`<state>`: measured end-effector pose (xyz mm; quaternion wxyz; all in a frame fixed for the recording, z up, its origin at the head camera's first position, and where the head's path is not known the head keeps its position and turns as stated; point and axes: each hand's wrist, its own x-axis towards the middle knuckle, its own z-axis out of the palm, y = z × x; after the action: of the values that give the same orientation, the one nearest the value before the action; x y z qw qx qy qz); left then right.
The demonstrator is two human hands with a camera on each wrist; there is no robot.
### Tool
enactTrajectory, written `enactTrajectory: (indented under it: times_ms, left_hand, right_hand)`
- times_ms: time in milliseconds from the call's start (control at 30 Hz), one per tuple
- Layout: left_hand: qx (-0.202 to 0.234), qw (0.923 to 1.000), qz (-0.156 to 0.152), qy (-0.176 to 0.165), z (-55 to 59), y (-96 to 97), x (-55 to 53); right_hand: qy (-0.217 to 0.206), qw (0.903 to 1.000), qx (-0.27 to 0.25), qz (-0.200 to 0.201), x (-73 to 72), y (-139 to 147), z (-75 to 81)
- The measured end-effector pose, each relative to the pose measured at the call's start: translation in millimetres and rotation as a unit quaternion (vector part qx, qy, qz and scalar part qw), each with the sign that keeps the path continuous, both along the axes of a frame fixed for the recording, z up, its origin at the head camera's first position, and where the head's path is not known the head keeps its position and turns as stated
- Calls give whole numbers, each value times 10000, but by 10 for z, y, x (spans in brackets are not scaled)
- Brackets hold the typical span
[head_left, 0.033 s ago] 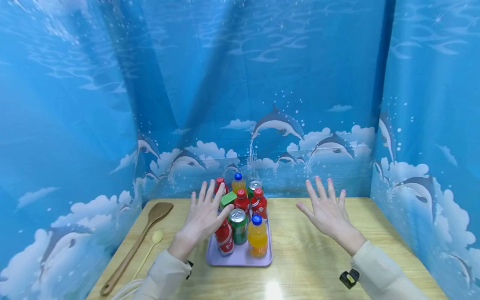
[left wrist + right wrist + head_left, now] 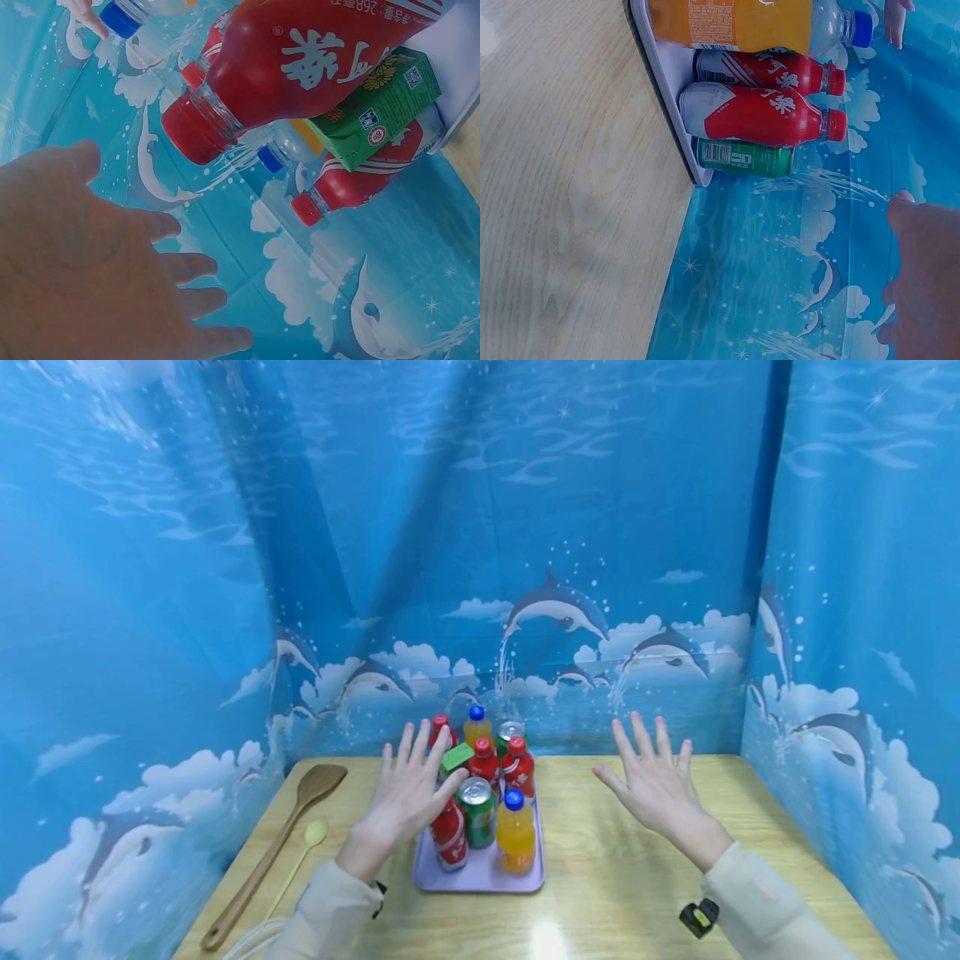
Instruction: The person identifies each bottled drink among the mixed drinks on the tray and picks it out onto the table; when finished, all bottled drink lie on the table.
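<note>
My left hand [image 2: 407, 795] hovers with fingers spread near the left side of a lilac tray [image 2: 480, 883], partly hiding the drinks behind it. The right hand [image 2: 660, 789] is held in the air right of the tray, fingers spread, touching nothing. On the tray stand several red-capped bottles [image 2: 292, 56], including a red bottle [image 2: 448, 837] near the left thumb. Orange drink bottles with blue caps [image 2: 516, 833], green cans [image 2: 478, 814] and a green drink carton [image 2: 379, 109] stand among them. In the right wrist view, a green can [image 2: 746, 156] stands at the tray's edge.
A long wooden spatula [image 2: 281, 839] and a pale yellow spoon [image 2: 313, 833] lie at the table's left, near a white cable [image 2: 258, 937]. Blue dolphin-print curtains [image 2: 525, 527] enclose the back and sides of the wooden table [image 2: 615, 893].
</note>
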<state>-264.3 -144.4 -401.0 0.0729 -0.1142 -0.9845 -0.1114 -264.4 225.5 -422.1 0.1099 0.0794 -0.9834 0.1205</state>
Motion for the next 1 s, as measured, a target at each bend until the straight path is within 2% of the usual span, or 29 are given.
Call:
enactTrajectory:
  times_ms: [133,233,333,433,533,633,833,1000]
  left_hand:
    - [213,9998,-11,-29,1,-36,7]
    - [621,9980,80,30,24,-124,-10]
    - [1196,9924,270,142,30,-252,-64]
    - [1805,9824,469,116,-37,-375,-150]
    - [2291,9713,636,-91,-196,-471,-246]
    - [2553,9630,769,-387,-410,-540,-339]
    - [2611,9584,862,-768,-818,-601,-455]
    - [2692,9523,955,-1075,-1008,-568,-492]
  right_hand:
    - [104,9999,-35,-3,18,-12,-3]
    - [304,9994,-151,99,29,-81,-14]
    - [568,9967,-441,379,43,-220,-40]
    - [806,9915,-711,730,60,-389,-102]
    - [909,9872,-813,1031,78,-558,-189]
    - [902,9854,-798,1206,88,-698,-279]
    - [844,9847,-719,1342,121,-856,-432]
    - [604,9850,-821,1393,169,-926,-521]
